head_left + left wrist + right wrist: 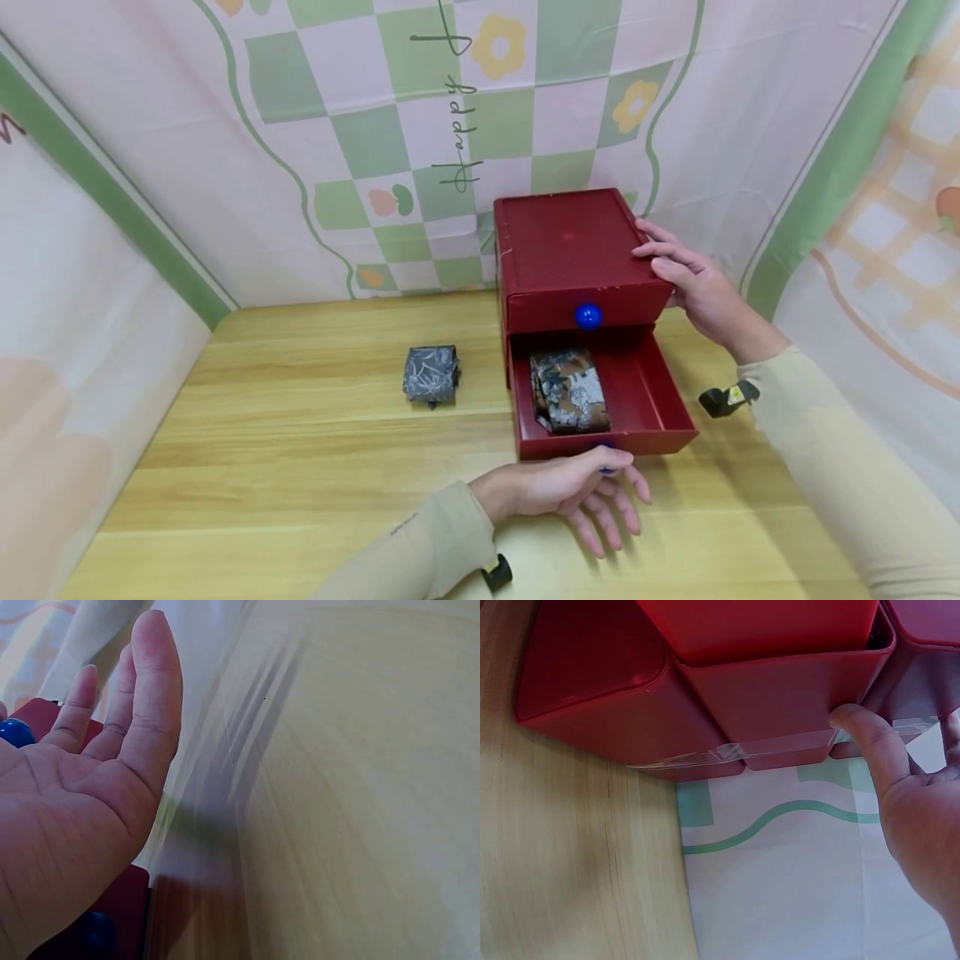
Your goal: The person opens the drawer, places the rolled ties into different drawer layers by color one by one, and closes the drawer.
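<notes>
A dark red drawer unit (pixel 570 242) stands against the back cloth, its middle drawer (pixel 637 400) pulled out. Inside that drawer, on the left, lies a brown, floral-patterned folded bundle (pixel 573 392). Just in front of the drawer is my left hand (pixel 558 487), palm turned up and fingers spread, its thumb overlapping the blue knob (pixel 607 468). Nothing lies in its palm in the left wrist view. My right hand (pixel 693 279) rests against the unit's upper right side with fingers extended. In the right wrist view its thumb (pixel 870 739) presses on the side wall.
On the wooden table (pixel 300 450), left of the unit, sits a grey patterned bundle (pixel 431 373). The top drawer is closed, with its own blue knob (pixel 588 316). Clear tape (pixel 780 742) runs across the unit's sections. Printed cloth (pixel 360 142) walls surround the table.
</notes>
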Available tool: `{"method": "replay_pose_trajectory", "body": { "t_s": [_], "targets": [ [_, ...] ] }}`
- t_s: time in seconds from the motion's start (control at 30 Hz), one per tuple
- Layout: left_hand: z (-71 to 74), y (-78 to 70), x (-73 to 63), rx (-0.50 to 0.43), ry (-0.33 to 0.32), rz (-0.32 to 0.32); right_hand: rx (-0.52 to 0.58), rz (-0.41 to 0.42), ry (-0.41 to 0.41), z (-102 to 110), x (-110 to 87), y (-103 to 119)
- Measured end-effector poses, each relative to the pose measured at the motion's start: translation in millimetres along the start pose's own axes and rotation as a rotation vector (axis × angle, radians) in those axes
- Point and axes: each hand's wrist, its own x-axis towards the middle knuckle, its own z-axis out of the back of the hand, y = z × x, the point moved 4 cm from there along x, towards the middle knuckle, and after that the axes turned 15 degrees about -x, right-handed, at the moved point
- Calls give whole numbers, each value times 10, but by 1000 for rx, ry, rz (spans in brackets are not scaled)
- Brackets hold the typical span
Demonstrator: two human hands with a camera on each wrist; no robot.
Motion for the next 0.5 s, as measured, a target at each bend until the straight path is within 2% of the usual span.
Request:
{"method": "replay_pose_trajectory", "body": {
  "t_s": [0.23,0.5],
  "targets": [
    [-2,-7,-1,17,-9,-21,-10,-4,-3,-1,2,-2],
    [-10,-3,15,34,-44,-103,14,4,2,-16,-2,21]
  ]
}}
